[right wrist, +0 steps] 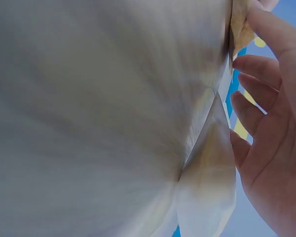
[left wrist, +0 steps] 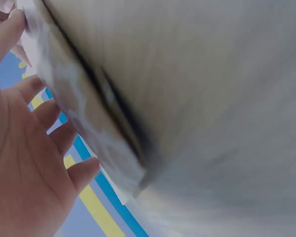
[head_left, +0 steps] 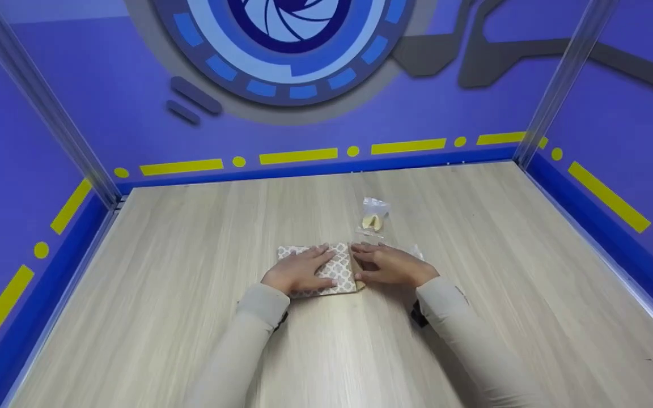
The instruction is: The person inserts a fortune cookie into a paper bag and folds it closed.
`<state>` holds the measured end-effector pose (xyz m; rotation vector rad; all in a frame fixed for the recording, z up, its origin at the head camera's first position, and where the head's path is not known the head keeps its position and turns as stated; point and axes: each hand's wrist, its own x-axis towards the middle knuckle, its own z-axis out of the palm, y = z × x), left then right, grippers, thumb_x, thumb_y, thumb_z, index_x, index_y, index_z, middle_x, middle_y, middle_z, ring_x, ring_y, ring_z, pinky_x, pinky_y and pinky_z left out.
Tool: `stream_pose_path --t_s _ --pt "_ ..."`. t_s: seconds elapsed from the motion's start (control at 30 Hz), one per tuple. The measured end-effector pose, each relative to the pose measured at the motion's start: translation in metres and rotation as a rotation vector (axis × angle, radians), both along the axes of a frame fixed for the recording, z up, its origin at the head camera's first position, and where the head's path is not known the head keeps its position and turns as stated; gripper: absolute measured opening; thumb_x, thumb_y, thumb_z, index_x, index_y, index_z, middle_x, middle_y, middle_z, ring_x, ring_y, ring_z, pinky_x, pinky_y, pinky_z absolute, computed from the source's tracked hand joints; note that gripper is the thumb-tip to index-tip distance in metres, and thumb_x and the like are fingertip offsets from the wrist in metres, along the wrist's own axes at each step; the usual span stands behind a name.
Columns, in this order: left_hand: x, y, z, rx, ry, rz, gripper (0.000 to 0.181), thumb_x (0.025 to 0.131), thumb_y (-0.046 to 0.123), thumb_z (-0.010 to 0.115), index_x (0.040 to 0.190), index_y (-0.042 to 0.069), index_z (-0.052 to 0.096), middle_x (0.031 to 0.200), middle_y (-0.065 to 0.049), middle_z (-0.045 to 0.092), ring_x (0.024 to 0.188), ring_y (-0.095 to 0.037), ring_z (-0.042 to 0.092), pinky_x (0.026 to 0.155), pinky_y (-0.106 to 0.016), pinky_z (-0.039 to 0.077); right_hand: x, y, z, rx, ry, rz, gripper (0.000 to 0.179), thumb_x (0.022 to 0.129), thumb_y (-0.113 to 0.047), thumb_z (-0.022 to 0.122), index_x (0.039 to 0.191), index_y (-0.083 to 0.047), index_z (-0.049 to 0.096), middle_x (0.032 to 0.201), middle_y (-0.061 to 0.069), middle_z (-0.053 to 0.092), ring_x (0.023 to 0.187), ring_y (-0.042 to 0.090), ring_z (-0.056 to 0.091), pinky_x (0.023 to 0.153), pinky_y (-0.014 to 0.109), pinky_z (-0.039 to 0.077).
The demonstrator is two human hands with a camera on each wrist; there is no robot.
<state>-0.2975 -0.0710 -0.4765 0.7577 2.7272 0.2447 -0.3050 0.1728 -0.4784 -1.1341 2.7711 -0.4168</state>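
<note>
A flat paper packet (head_left: 340, 266), white with a grey-beige lattice pattern, lies on the table in the head view. My left hand (head_left: 301, 269) rests spread across its top. At the packet's right end a plain brown paper flap (head_left: 359, 272) shows, touched by the thumb and fingertips of my right hand (head_left: 389, 265). The left wrist view shows the patterned packet's side (left wrist: 84, 103) beside my left fingers. In the right wrist view, brown paper (right wrist: 241, 29) lies at my right thumb, and a clear wrapper with something tan inside (right wrist: 209, 173) lies near the fingers.
A fortune cookie in a clear wrapper (head_left: 373, 221) lies beyond my right hand. Another bit of clear wrapper (head_left: 416, 252) shows past that hand. The wood-grain table (head_left: 190, 255) is bounded by blue walls (head_left: 105, 102) at the back and sides.
</note>
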Motion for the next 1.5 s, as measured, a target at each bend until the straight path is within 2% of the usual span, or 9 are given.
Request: stream_pose_path --t_s 0.2,0.4,0.6,0.77,0.87,1.03,1.17,1.37,1.5 --pt "0.003 -0.001 0.000 -0.029 0.009 0.005 0.077 0.081 0.062 0.048 0.144 0.027 0.020 0.151 0.004 0.015 0.137 -0.022 0.015 0.106 -0.051 0.018 -0.004 -0.006 -0.002 0.013 -0.005 0.038 0.060 0.088 -0.038 0.056 0.134 -0.003 0.042 0.140 0.011 0.038 0.130 0.025 0.033 0.104 0.047 0.025" --pt "0.005 -0.002 -0.003 -0.036 0.001 0.037 0.079 0.080 0.062 0.049 0.144 0.027 0.022 0.151 0.004 0.015 0.137 -0.024 0.014 0.105 -0.053 0.016 -0.007 -0.012 -0.001 0.034 -0.105 0.039 0.062 0.088 -0.033 0.057 0.137 -0.003 0.035 0.144 0.011 0.030 0.133 0.026 0.026 0.106 0.046 0.021" --pt "0.005 -0.001 -0.003 -0.011 -0.001 0.033 0.078 0.079 0.058 0.053 0.143 0.023 0.026 0.151 0.004 0.014 0.137 -0.024 0.012 0.107 -0.052 0.012 -0.010 -0.015 0.002 0.029 -0.200 0.033 0.063 0.087 -0.029 0.059 0.139 -0.005 0.033 0.146 0.010 0.026 0.134 0.027 0.023 0.106 0.041 0.023" --pt "0.004 -0.001 -0.004 0.056 -0.055 0.029 0.079 0.079 0.053 0.058 0.143 0.018 0.027 0.151 0.003 0.012 0.138 -0.022 0.012 0.108 -0.044 0.014 -0.012 -0.016 0.004 0.016 -0.273 0.007 0.063 0.086 -0.028 0.060 0.140 -0.009 0.032 0.147 0.007 0.025 0.135 0.026 0.021 0.107 0.039 0.021" --pt "0.003 -0.001 -0.003 0.087 -0.091 0.054 0.081 0.078 0.052 0.060 0.143 0.018 0.025 0.151 0.002 0.012 0.137 -0.024 0.015 0.107 -0.043 0.019 -0.013 -0.016 0.004 0.016 -0.282 0.001 0.063 0.086 -0.028 0.060 0.140 -0.010 0.033 0.147 0.005 0.024 0.135 0.024 0.021 0.107 0.038 0.021" --pt "0.003 0.000 -0.002 0.098 -0.104 0.064 0.080 0.079 0.053 0.058 0.144 0.020 0.024 0.151 0.003 0.014 0.137 -0.021 0.014 0.107 -0.042 0.020 -0.014 -0.015 0.003 -0.019 -0.282 0.014 0.063 0.085 -0.025 0.062 0.139 -0.009 0.034 0.147 0.005 0.026 0.135 0.025 0.022 0.107 0.039 0.022" --pt "0.003 0.001 -0.002 0.080 -0.092 0.067 0.078 0.080 0.055 0.055 0.143 0.021 0.025 0.150 0.004 0.015 0.137 -0.020 0.016 0.106 -0.042 0.022 -0.015 -0.015 0.002 -0.015 -0.297 -0.010 0.064 0.084 -0.026 0.063 0.140 -0.012 0.034 0.147 0.002 0.027 0.135 0.022 0.022 0.107 0.038 0.023" --pt "0.002 0.003 -0.002 0.083 -0.073 0.081 0.079 0.078 0.052 0.061 0.143 0.021 0.028 0.150 0.004 0.018 0.136 -0.022 0.020 0.105 -0.042 0.024 -0.016 -0.016 0.002 0.014 -0.331 -0.082 0.066 0.083 -0.032 0.063 0.140 -0.021 0.033 0.147 -0.005 0.025 0.135 0.017 0.020 0.108 0.036 0.020" --pt "0.002 0.004 -0.003 0.075 -0.054 0.077 0.079 0.077 0.052 0.062 0.142 0.021 0.029 0.149 0.003 0.019 0.135 -0.021 0.021 0.106 -0.039 0.025 -0.015 -0.016 0.002 0.022 -0.335 -0.097 0.065 0.083 -0.033 0.063 0.140 -0.022 0.033 0.147 -0.006 0.025 0.136 0.016 0.019 0.108 0.037 0.019"
